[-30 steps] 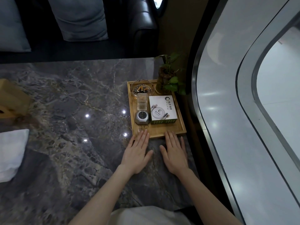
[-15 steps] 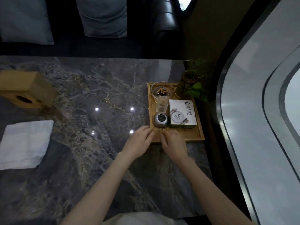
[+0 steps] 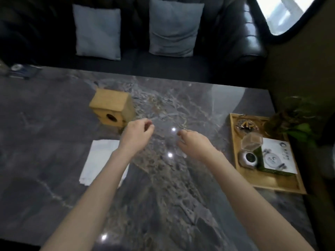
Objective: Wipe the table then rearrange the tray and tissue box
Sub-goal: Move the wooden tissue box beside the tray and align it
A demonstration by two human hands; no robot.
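Head view, one moment. Left hand [image 3: 136, 135] and right hand [image 3: 193, 142]: both loosely curled over the middle of the table [image 3: 54, 160], holding nothing, fingertips not touching anything.

Tissue box [image 3: 113, 110]: wooden, lying left of centre, round hole facing the person, just beyond the left hand.

Cloth [image 3: 98, 160]: white, folded flat, partly under the left forearm.

Tray [image 3: 272, 183]: wooden, at the right edge beside a plant [image 3: 297, 122], carrying an ashtray [image 3: 245, 124], a white box [image 3: 277, 156] and a small round gadget [image 3: 249, 158].

Step, judged: fetching the tissue box. Best taken by its two side walls, lifted clear rather than dragged.

Change: half a second ago both hands were at the tray's near rim; they have come away towards the centre.
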